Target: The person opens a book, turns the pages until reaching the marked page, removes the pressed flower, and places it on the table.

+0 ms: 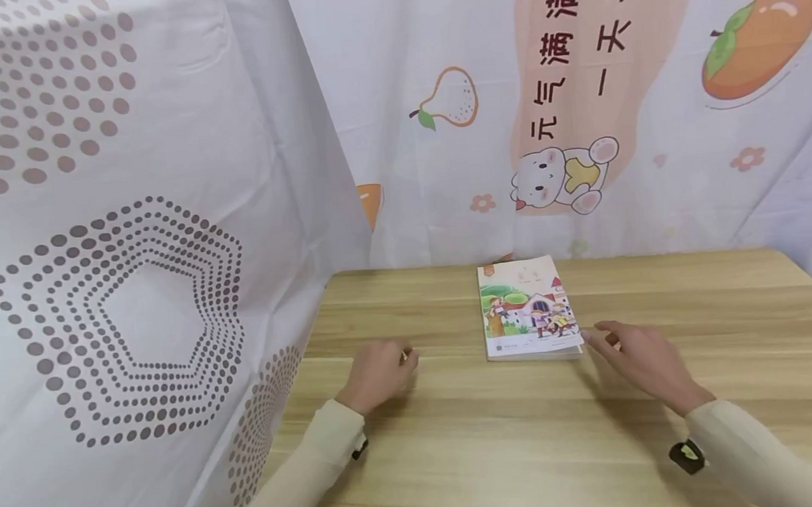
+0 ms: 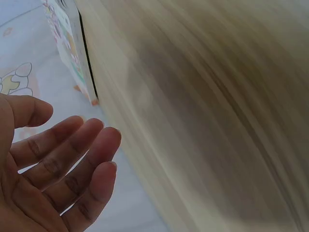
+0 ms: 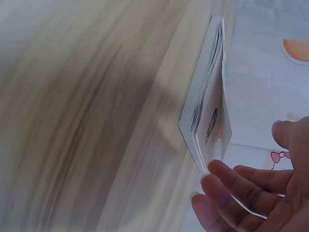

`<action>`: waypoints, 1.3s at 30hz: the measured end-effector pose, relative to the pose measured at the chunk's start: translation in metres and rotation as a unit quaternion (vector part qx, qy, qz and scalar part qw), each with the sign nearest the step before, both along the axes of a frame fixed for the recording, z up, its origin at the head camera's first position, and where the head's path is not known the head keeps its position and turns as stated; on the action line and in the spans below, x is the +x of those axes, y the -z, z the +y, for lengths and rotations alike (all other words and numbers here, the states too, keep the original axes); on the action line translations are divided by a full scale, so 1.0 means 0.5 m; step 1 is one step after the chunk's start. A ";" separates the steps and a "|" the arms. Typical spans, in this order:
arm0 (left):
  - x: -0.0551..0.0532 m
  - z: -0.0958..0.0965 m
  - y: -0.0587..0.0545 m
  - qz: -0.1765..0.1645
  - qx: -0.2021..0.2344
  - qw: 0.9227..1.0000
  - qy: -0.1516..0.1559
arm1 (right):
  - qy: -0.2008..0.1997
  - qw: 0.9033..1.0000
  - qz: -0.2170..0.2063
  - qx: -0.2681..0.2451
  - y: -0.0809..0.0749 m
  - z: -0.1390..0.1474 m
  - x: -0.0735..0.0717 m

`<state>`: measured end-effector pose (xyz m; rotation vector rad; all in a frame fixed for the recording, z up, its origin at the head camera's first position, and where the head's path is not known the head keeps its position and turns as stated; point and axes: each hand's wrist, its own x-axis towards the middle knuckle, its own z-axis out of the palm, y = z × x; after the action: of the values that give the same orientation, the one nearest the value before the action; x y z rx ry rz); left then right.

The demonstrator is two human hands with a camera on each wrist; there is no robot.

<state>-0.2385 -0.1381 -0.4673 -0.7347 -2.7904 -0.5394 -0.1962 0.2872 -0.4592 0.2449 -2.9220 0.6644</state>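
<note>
A thin paperback book [image 1: 529,309] with a colourful cartoon cover lies face up on the wooden table. My right hand [image 1: 640,363] is beside its lower right corner, fingers loosely bent and fingertips right at the edge. Seen from the right wrist, the front cover [image 3: 225,104] stands slightly raised from the pages, and the thumb is apart from the fingers [image 3: 236,186]. To the left of the book, my left hand [image 1: 380,375] hovers low over the table with relaxed fingers and holds nothing. The book's side edge [image 2: 86,58] shows at the upper left of the left wrist view.
The wood-grain table [image 1: 459,450] extends to both sides of the book. White printed curtains hang behind it [image 1: 398,165] and along the left [image 1: 157,307]. A dark wrist strap piece [image 1: 687,456] shows at my right cuff.
</note>
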 end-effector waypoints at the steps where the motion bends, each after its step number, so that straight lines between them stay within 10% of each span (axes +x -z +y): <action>1: -0.003 0.008 0.003 -0.011 0.005 1.000 0.003 | 0.003 1.000 -0.004 -0.003 0.003 -0.002 -0.003; 13: -0.027 0.127 0.017 -0.111 0.011 0.994 0.015 | 0.011 0.999 -0.050 -0.012 0.044 -0.008 -0.029; 39: -0.090 0.261 0.062 -0.135 -0.049 0.990 0.015 | 0.005 0.998 -0.051 -0.044 0.083 -0.021 -0.073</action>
<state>-0.2834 -0.0078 -0.4985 -0.7784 -3.0792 -0.5466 -0.2330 0.2769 -0.5006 0.1931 -2.9796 0.8245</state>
